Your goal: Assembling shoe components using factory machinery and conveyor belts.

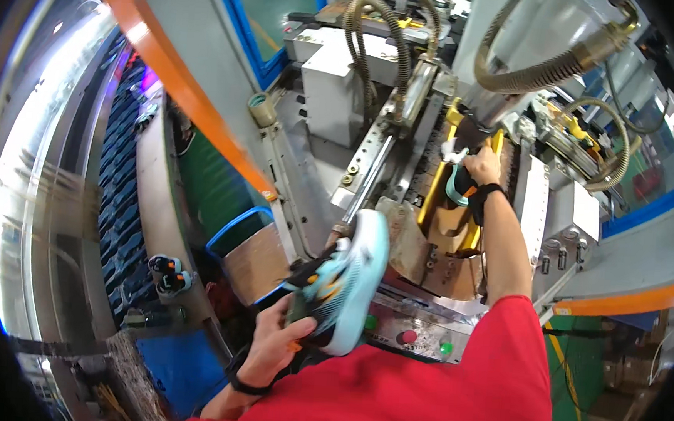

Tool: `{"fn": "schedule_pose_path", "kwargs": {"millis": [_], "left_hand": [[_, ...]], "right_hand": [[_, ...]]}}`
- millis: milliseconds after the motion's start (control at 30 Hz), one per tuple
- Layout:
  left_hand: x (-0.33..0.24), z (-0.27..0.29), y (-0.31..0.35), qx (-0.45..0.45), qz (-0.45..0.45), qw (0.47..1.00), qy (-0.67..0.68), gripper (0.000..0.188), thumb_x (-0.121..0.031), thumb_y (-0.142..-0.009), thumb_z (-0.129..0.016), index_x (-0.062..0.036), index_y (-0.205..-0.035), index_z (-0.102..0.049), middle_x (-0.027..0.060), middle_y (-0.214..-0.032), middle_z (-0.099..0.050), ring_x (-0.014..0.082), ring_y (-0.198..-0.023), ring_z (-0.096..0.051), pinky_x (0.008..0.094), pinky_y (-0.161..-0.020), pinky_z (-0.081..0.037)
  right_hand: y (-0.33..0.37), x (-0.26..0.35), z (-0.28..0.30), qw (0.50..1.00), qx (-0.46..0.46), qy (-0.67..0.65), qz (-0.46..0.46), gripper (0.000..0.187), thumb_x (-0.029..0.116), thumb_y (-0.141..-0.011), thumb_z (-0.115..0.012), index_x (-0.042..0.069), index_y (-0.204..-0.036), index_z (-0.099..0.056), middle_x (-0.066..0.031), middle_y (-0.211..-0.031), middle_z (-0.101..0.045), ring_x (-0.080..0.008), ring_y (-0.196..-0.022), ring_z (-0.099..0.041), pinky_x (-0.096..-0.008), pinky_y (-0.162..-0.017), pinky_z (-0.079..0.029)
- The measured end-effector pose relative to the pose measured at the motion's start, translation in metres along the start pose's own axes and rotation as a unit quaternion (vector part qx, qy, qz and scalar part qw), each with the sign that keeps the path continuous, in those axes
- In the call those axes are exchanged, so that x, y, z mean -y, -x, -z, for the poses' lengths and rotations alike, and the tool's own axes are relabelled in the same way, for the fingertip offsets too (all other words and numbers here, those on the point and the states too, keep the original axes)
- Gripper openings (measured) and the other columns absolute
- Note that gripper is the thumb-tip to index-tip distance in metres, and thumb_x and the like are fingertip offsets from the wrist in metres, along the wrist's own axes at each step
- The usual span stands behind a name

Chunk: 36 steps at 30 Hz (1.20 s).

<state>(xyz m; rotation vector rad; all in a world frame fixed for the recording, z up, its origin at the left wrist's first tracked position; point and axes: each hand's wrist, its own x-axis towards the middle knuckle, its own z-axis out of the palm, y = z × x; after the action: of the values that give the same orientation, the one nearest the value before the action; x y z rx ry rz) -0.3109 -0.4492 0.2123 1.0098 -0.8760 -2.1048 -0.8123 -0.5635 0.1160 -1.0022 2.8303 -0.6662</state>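
Left hand (273, 342) grasped a pale-blue shoe (354, 285) by its dark collar end, near-left of the yellow fixture (433, 195). Right hand (483, 167) touched a second shoe (456, 188) inside it, grip unclear. Judged best: steady left hold, clear of the fixture.

Shoe factory: metal machine (332, 102), ribbed hoses (530, 84), sneakers (357, 289).

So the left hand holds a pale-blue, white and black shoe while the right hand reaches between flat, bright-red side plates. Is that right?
Not quite: the head view shows yellow side plates, not red. The left hand does hold the shoe, and the right hand reaches between the plates.
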Motion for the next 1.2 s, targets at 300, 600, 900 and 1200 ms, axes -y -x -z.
{"fn": "schedule_pose_path", "kwargs": {"millis": [300, 600, 900, 1200], "left_hand": [[0.054, 0.054, 0.11, -0.333, -0.113, 0.929, 0.118, 0.03, -0.013, -0.09, -0.062, 0.0031, -0.115, -0.059, 0.0074, -0.1, -0.066, 0.0177, -0.088, -0.065, 0.03, -0.077, -0.053], [0.145, 0.045, 0.177, -0.403, -0.116, 0.892, 0.17, 0.035, -0.004, -0.08, -0.07, -0.0013, -0.113, -0.062, 0.0149, -0.102, -0.065, 0.0259, -0.091, -0.065, 0.0333, -0.08, -0.052], [0.217, 0.089, 0.273, -0.536, -0.15, 0.739, 0.38, 0.023, -0.012, -0.089, -0.068, 0.0038, -0.105, -0.062, 0.0102, -0.094, -0.065, 0.0215, -0.079, -0.066, 0.0378, -0.068, -0.057], [0.306, 0.267, 0.387, -0.735, -0.193, 0.494, 0.422, 0.03, -0.01, -0.08, -0.074, 0.0063, -0.102, -0.061, 0.018, -0.096, -0.066, 0.0315, -0.084, -0.068, 0.0488, -0.067, -0.059]], "right_hand": [[0.101, 0.032, 0.001, 0.925, -0.179, -0.013, 0.334, 0.039, 0.017, -0.077, -0.068, -0.002, -0.11, -0.059, -0.0225, -0.113, -0.063, -0.0381, -0.108, -0.059, -0.0433, -0.093, -0.047], [0.371, -0.003, -0.117, 0.852, 0.227, -0.154, 0.445, 0.017, 0.008, -0.085, -0.058, 0.002, -0.101, -0.059, -0.0198, -0.099, -0.058, -0.0384, -0.093, -0.055, -0.0452, -0.081, -0.046], [0.359, -0.007, -0.164, 0.818, 0.194, -0.171, 0.513, 0.022, 0.003, -0.081, -0.056, -0.002, -0.102, -0.057, -0.0189, -0.092, -0.055, -0.0364, -0.081, -0.054, -0.0399, -0.073, -0.045], [0.518, 0.334, 0.02, 0.586, 0.177, -0.358, 0.705, 0.026, 0.002, -0.086, -0.063, 0.001, -0.112, -0.061, -0.0139, -0.109, -0.065, -0.0265, -0.088, -0.062, -0.0344, -0.075, -0.049]]}}
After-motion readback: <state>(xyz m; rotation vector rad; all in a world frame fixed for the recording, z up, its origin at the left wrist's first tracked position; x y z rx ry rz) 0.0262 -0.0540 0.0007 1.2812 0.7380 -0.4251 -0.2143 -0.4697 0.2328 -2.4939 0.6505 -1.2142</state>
